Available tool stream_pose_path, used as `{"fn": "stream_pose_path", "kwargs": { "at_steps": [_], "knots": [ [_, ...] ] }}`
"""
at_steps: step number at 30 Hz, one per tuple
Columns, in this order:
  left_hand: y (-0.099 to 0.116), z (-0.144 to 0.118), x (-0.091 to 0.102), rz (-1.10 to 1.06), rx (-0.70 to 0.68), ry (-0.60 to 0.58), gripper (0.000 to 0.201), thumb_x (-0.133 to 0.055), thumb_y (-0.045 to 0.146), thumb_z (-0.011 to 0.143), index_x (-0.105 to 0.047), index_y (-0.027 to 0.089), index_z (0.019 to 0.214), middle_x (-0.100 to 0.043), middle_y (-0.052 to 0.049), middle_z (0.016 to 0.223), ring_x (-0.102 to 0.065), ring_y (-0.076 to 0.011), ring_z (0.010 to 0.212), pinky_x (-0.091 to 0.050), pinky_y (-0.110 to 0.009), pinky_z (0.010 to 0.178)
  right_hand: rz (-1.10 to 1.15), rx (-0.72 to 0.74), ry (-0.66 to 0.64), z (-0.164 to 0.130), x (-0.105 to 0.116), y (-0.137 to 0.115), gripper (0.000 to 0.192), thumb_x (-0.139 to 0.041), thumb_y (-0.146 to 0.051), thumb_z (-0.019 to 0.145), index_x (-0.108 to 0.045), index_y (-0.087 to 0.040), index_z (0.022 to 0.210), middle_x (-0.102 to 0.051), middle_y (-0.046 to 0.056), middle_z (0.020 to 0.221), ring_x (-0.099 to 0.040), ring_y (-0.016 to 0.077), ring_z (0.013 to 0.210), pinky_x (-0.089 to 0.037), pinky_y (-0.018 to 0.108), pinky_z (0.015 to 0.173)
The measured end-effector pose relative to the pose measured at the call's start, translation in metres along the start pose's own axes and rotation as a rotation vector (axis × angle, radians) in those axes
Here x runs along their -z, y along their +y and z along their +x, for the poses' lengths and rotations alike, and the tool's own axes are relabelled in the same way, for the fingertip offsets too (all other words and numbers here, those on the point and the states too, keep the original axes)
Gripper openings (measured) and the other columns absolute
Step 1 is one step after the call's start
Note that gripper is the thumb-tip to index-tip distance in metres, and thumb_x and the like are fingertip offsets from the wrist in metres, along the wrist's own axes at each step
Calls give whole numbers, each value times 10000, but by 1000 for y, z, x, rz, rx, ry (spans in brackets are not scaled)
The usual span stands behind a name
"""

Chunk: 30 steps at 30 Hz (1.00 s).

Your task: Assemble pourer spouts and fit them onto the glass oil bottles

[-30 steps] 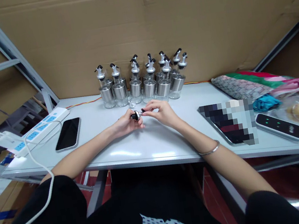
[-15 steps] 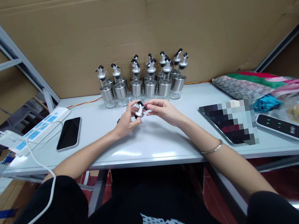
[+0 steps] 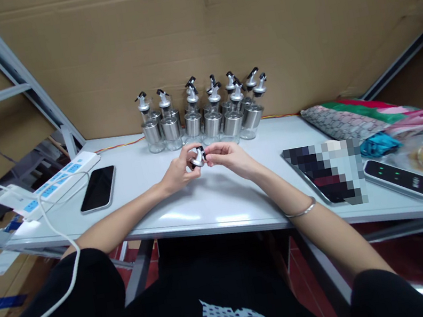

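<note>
So I'm at the white table (image 3: 218, 200), with the cluster of bottles (image 3: 205, 119) lined up at the back, upper middle of the frame. My left hand (image 3: 179, 172) and right hand (image 3: 231, 158) meet dead center, both pinched shut on the little pourer cap (image 3: 198, 157), held just above the tabletop in front of the bottles. I'd say the trick here is holding the silver collar steady with the left fingers and letting only the right fingertips turn the black spout, no squeezing.
</note>
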<state>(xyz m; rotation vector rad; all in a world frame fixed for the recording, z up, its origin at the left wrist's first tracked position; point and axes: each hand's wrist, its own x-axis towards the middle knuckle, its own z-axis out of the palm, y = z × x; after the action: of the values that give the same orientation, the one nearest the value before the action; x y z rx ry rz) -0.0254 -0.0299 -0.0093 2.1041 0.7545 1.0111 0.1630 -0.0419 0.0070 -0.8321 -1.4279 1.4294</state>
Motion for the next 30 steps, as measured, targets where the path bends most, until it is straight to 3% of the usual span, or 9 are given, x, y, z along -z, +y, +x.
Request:
{"fn": "stream_pose_path", "kwargs": {
  "at_steps": [6, 9, 15, 20, 30],
  "knots": [
    [-5, 0, 2, 16, -26, 32, 705, -541, 164, 704, -261, 183, 1350, -609, 10, 854, -559, -98, 679, -452, -225, 719, -2, 71, 102, 2, 2, -2, 336, -787, -354, 594, -673, -194, 867, -650, -21, 692, -550, 103, 625, -460, 310, 719],
    [-5, 0, 3, 12, -12, 34, 722, -565, 168, 682, -284, 189, 1347, -629, -2, 892, -575, -99, 690, -457, -227, 729, -43, 98, 148, 2, 3, -3, 356, -783, -354, 588, -688, -199, 894, -650, -13, 708, -567, 121, 659, -470, 326, 738],
    [-3, 1, 3, 4, 15, 57, 719, -592, 160, 649, -351, 196, 1326, -625, 1, 882, -550, -86, 634, -448, -212, 681, -207, 125, 85, 1, 3, -2, 381, -746, -368, 643, -709, -189, 976, -644, -5, 678, -551, 132, 646, -475, 333, 717],
    [-4, 0, 4, 42, -9, 53, 717, -580, 157, 663, -347, 181, 1340, -619, -4, 871, -557, -95, 648, -455, -225, 703, -279, 168, 112, 2, 3, 0, 396, -717, -363, 676, -703, -175, 1024, -628, -3, 677, -532, 128, 627, -456, 312, 663],
    [-8, 1, 5, 177, -48, 35, 608, -570, 145, 662, -472, 184, 1261, -628, -21, 889, -549, -123, 696, -459, -256, 747, -183, 88, 113, 4, 2, 3, 283, -779, -332, 591, -736, -175, 823, -685, 6, 676, -573, 130, 611, -490, 328, 687]
  ]
}}
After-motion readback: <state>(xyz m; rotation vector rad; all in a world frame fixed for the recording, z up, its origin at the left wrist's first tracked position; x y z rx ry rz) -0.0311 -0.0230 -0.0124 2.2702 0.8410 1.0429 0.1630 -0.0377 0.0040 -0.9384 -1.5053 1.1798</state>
